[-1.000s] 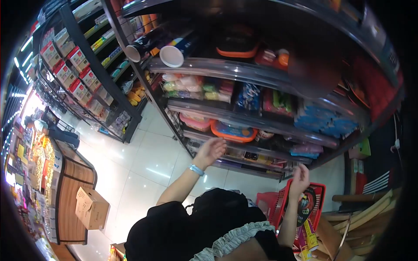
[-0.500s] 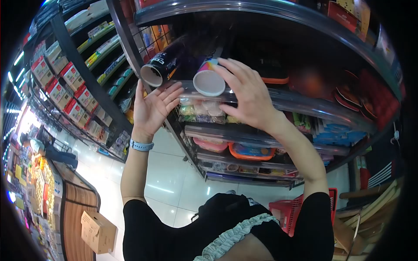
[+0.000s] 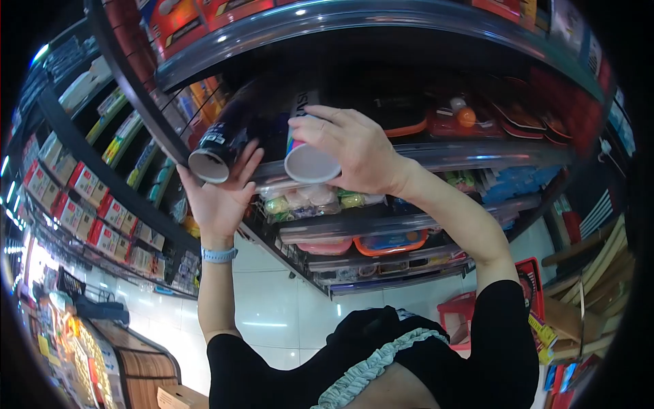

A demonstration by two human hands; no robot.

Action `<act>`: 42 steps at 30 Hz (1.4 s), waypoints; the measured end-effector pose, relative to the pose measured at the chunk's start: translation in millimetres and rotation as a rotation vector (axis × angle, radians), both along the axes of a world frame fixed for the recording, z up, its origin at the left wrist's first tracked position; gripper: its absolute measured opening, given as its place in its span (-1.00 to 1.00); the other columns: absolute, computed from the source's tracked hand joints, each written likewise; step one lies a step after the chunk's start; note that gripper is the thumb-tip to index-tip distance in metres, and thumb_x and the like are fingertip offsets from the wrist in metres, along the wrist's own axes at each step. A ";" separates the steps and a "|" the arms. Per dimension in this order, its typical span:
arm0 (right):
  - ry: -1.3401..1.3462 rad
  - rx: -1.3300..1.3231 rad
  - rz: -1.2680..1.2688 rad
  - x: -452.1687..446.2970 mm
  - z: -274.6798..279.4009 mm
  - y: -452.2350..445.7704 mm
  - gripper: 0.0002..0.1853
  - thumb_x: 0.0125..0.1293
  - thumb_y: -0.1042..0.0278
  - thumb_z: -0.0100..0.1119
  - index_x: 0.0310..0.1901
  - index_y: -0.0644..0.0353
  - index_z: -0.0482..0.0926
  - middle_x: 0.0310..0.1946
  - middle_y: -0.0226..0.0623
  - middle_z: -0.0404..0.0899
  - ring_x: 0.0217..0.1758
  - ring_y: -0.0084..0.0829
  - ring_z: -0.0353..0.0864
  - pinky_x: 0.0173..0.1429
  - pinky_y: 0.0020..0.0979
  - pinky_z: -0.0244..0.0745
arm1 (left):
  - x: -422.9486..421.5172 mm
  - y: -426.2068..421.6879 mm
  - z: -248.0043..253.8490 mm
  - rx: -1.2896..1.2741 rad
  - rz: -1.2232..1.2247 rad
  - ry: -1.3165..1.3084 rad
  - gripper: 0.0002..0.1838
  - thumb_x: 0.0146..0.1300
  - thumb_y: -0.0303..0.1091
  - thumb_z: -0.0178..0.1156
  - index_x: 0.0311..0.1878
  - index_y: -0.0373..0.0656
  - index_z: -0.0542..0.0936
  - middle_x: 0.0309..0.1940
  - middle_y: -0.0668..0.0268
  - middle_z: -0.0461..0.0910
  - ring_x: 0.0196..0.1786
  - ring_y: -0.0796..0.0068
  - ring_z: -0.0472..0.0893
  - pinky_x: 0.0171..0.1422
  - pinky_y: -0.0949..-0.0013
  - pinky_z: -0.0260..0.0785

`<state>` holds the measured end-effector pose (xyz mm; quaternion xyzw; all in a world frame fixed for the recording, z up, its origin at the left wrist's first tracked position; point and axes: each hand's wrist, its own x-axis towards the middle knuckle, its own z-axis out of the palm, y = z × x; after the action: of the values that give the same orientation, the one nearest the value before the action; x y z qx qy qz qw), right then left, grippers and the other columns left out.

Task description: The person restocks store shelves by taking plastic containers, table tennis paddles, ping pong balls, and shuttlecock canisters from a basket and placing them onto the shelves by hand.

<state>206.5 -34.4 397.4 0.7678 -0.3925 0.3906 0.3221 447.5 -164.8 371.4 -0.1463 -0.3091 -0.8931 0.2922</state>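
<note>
A black tube (image 3: 211, 160) with white lettering lies on an upper shelf, its round end facing out. My left hand (image 3: 221, 198) is spread around the underside of that end, fingers apart; whether it touches the tube is unclear. To the right lies a colourful tube (image 3: 311, 161) with a pale round end. My right hand (image 3: 351, 148) is curled over its top and right side, the thumb partly hidden behind it. Both tubes reach back into the dark shelf.
A metal shelf edge (image 3: 477, 157) runs below the tubes, and another (image 3: 340, 20) crosses above. Orange-rimmed goods (image 3: 398, 129) lie right of my right hand. A red basket (image 3: 533, 273) stands low at the right. A shelving upright (image 3: 129, 75) is at the left.
Both hands rose from low down to the tubes. Since the middle frame, my left hand has come up around the black tube's end and my right hand has closed over the colourful one.
</note>
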 end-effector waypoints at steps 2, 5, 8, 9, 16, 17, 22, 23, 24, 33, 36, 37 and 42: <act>-0.012 -0.022 0.007 1.0 2.0 9.6 -0.37 -0.17 0.33 0.51 0.04 0.07 0.48 0.11 -0.32 0.54 0.22 -0.20 0.50 0.14 -0.23 0.47 | -1.2 0.9 1.9 0.157 0.044 -0.031 -0.03 0.26 0.36 -0.09 0.46 -0.25 -0.01 0.45 -0.19 -0.07 0.49 -0.14 0.02 0.20 -0.22 0.38; -0.021 -0.103 0.021 -1.4 0.3 20.9 -0.33 -0.22 0.21 0.51 0.03 0.08 0.49 0.12 -0.32 0.52 0.21 -0.20 0.48 0.14 -0.21 0.45 | -9.7 2.7 6.6 0.073 0.047 -0.073 -0.06 0.27 0.35 -0.09 0.47 -0.20 0.02 0.45 -0.16 -0.04 0.48 -0.14 0.04 0.21 -0.21 0.37; -0.022 -0.197 -0.023 -9.5 -10.2 38.1 -0.26 -0.29 0.12 0.52 0.05 0.07 0.46 0.16 -0.34 0.48 0.25 -0.20 0.43 0.14 -0.20 0.45 | -21.1 -3.6 8.4 0.084 -0.005 -0.085 -0.13 0.28 0.24 -0.01 0.46 -0.18 0.06 0.45 -0.13 0.01 0.46 -0.11 0.11 0.24 -0.14 0.35; -0.064 -0.240 0.005 -11.6 -14.4 42.9 -0.24 -0.30 0.10 0.52 0.05 0.06 0.46 0.17 -0.34 0.48 0.25 -0.20 0.43 0.14 -0.19 0.46 | -22.2 -12.7 8.2 0.114 -0.021 -0.092 -0.17 0.29 0.14 0.05 0.45 -0.20 0.08 0.44 -0.12 0.02 0.44 -0.09 0.15 0.26 -0.09 0.35; -0.134 -0.464 -0.125 -24.3 -47.3 120.3 -0.58 0.10 0.25 0.33 0.00 0.03 0.46 0.09 -0.37 0.55 0.20 -0.17 0.50 0.05 -0.20 0.56 | -60.7 -23.0 0.6 0.154 -0.057 -0.132 -0.22 0.19 -0.33 0.30 0.39 -0.32 0.14 0.42 -0.08 0.07 0.39 0.05 0.22 0.47 0.02 0.12; -0.118 -0.483 -0.178 -23.3 -52.2 135.7 -0.64 0.16 0.20 0.28 -0.02 0.02 0.47 0.06 -0.39 0.57 0.18 -0.19 0.52 0.02 -0.21 0.57 | -62.9 -14.5 -0.8 0.123 -0.072 -0.128 -0.23 0.21 -0.33 0.28 0.41 -0.30 0.12 0.43 -0.06 0.06 0.42 0.05 0.18 0.48 0.01 0.09; -0.092 -0.585 -0.367 -27.2 -79.8 202.5 -0.68 0.19 0.20 0.23 -0.03 -0.04 0.47 0.10 -0.46 0.53 0.20 -0.23 0.49 0.09 -0.20 0.50 | -71.6 46.5 -7.7 0.087 -0.182 -0.099 -0.15 0.20 -0.36 0.25 0.47 -0.21 0.00 0.45 -0.01 0.03 0.47 0.03 0.13 0.51 -0.03 0.03; -0.088 -0.586 -0.397 -30.1 -85.9 217.4 -0.68 0.19 0.21 0.23 -0.02 -0.04 0.47 0.10 -0.46 0.53 0.20 -0.23 0.50 0.10 -0.20 0.49 | -76.6 63.1 -11.2 0.063 -0.176 -0.108 -0.13 0.18 -0.36 0.26 0.48 -0.20 -0.01 0.46 0.00 0.03 0.46 0.02 0.14 0.51 -0.04 0.03; -0.103 -0.580 -0.430 -30.9 -92.2 232.2 -0.68 0.20 0.21 0.24 -0.02 -0.04 0.47 0.11 -0.46 0.53 0.21 -0.22 0.50 0.11 -0.19 0.49 | -81.1 74.4 -13.5 0.038 -0.172 -0.116 -0.11 0.17 -0.36 0.27 0.48 -0.18 -0.02 0.46 0.00 0.02 0.46 0.02 0.15 0.50 -0.04 0.03; -0.244 -0.405 -0.773 -33.9 -148.9 403.9 -0.57 0.06 0.28 0.40 -0.03 0.03 0.45 0.11 -0.37 0.57 0.20 -0.11 0.53 0.19 -0.08 0.48 | -145.1 196.9 -61.0 -0.081 -0.377 -0.193 -0.03 0.05 -0.31 0.34 0.46 -0.26 0.01 0.44 0.02 0.09 0.45 0.09 0.19 0.54 0.03 0.02; -0.310 -0.408 -0.934 -30.0 -165.1 467.6 -0.53 -0.01 0.23 0.45 -0.05 0.03 0.47 0.09 -0.39 0.59 0.21 -0.15 0.52 0.14 -0.16 0.52 | -157.6 231.8 -83.4 -0.274 -0.269 -0.288 0.02 0.02 -0.18 0.35 0.48 -0.20 -0.03 0.44 0.04 0.10 0.41 0.09 0.24 0.45 -0.03 0.20; -0.345 -0.434 -0.978 -27.6 -168.3 486.5 -0.46 -0.08 0.20 0.51 -0.06 0.04 0.46 0.08 -0.36 0.59 0.19 -0.14 0.54 0.10 -0.18 0.55 | -165.8 247.5 -88.3 -0.296 -0.370 -0.274 0.04 0.03 -0.15 0.33 0.49 -0.18 -0.07 0.43 0.04 0.09 0.39 0.06 0.28 0.41 -0.05 0.24; -0.724 -0.406 -1.121 4.2 -157.1 609.7 -0.18 -0.24 0.34 0.59 0.11 0.25 0.34 0.12 0.03 0.49 0.21 -0.08 0.50 0.24 -0.16 0.40 | -207.6 332.7 -97.3 -0.221 -0.781 -0.327 0.12 0.00 -0.40 0.37 0.51 -0.11 -0.19 0.35 -0.01 0.14 0.29 -0.02 0.36 0.32 -0.17 0.29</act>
<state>210.6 575.3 240.4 0.1953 -0.7316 0.4624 0.4613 239.9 167.9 274.1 -0.1392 -0.3664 -0.9096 -0.1379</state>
